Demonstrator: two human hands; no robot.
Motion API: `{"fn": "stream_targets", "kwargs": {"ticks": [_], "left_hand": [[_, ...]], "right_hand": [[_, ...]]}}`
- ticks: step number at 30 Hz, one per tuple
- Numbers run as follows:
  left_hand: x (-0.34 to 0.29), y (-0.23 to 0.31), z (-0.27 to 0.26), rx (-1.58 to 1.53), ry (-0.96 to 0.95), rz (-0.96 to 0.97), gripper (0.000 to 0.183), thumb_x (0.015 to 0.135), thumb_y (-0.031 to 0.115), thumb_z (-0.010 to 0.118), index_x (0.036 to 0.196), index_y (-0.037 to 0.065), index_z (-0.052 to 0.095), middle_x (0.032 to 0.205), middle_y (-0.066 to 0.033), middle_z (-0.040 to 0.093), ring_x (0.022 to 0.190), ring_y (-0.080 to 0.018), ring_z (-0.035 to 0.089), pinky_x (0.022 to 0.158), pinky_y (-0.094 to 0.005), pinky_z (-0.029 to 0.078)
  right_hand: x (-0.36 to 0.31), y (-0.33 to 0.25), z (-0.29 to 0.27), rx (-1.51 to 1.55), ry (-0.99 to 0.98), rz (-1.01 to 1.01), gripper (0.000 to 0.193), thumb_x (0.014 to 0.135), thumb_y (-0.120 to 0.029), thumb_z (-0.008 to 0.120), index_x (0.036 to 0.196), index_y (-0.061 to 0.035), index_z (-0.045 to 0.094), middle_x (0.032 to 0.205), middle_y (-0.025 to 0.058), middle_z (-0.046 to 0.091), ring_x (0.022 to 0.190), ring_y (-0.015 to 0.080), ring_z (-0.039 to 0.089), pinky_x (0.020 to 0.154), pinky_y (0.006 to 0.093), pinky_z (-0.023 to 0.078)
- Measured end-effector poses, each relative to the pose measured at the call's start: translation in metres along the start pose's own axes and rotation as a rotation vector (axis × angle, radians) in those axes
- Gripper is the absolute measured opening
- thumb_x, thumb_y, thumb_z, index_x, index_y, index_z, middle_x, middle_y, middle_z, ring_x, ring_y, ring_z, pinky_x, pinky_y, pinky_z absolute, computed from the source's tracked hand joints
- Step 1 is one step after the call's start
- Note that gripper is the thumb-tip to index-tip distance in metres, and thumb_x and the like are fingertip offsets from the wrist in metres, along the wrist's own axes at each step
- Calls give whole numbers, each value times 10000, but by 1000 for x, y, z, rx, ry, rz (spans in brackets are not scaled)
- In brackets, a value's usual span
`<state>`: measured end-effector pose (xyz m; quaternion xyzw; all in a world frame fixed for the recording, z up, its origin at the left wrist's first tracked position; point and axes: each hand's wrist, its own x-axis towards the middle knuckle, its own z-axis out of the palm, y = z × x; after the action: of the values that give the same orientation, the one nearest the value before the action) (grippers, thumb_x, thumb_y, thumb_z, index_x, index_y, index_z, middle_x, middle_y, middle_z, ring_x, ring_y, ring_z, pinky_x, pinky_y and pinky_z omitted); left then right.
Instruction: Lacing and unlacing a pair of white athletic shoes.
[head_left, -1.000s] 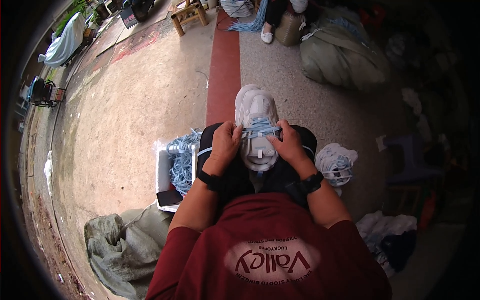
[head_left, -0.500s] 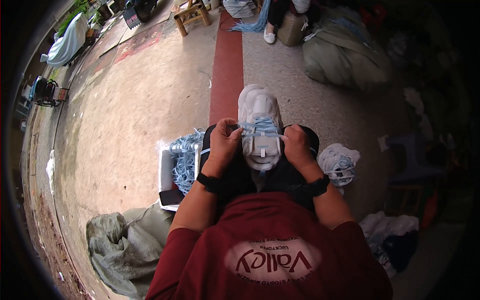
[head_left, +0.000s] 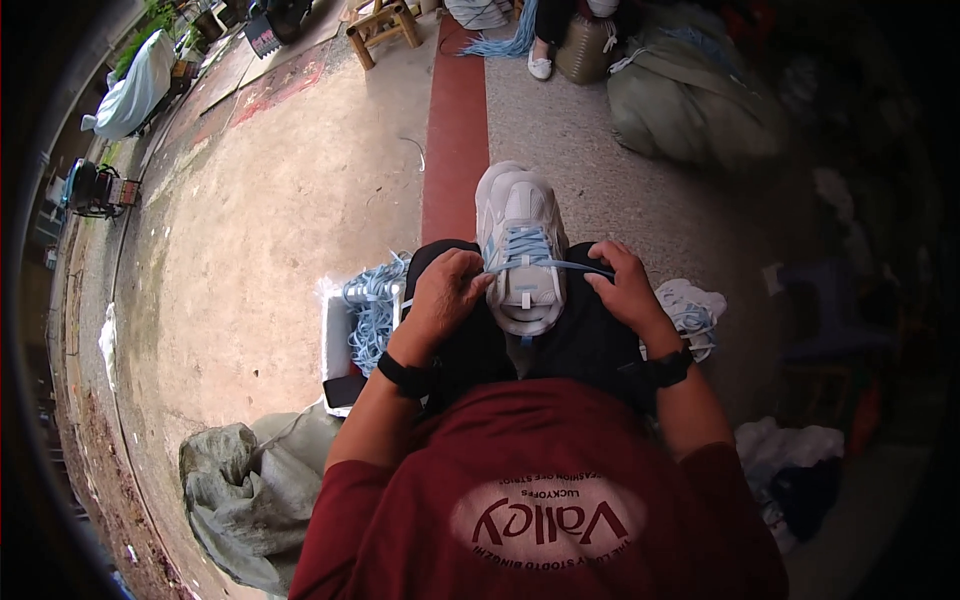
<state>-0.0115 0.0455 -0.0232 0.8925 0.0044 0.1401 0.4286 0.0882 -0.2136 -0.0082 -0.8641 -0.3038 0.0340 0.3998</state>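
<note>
A white sneaker (head_left: 518, 205) sits between my knees, its toe pointing away from me. Light blue shoelace (head_left: 528, 243) criss-crosses its tongue, and one stretch runs flat across the upper eyelets. At the shoe's left edge, my left hand (head_left: 445, 292) pinches the lace between thumb and fingers. My right hand (head_left: 630, 288) grips the lace on the other side, drawn out taut to the right of the shoe. A second sole shape shows behind the toe, mostly hidden.
Left of my knee, a white box (head_left: 334, 350) holds tangled blue laces (head_left: 370, 320). White shoes with blue laces (head_left: 692, 312) lie at right. Sacks (head_left: 245, 495) stand lower left and upper right (head_left: 690, 105). A bamboo stool (head_left: 385, 38) and a seated person's legs are ahead.
My right hand has moved outward to the right, pulling a longer stretch of lace from the shoe. My left hand stays beside the shoe, slightly lower.
</note>
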Motion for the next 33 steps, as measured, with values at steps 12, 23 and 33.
{"fn": "stream_targets", "kwargs": {"ticks": [12,23,33], "left_hand": [[15,5,26,18,-43,-142,262,740,147,685,925,-3,575,713,-149,591,658,-284,593,600,-354,457],[14,5,24,-30,-58,-214,257,730,172,693,887,6,577,741,-158,603,700,-303,605,630,-368,467],[12,4,23,-12,-49,-218,252,728,184,693,864,6,579,740,-161,603,709,-314,605,632,-371,468]], "right_hand": [[54,-32,41,-221,-213,-187,65,712,-37,576,772,-32,602,775,171,610,772,370,591,684,432,473],[47,-26,48,-361,23,-228,89,709,-25,517,793,-31,488,744,172,549,706,386,560,626,460,457],[43,-26,55,-351,51,-279,143,704,-16,519,845,-34,531,714,175,554,676,387,553,610,458,457]]}}
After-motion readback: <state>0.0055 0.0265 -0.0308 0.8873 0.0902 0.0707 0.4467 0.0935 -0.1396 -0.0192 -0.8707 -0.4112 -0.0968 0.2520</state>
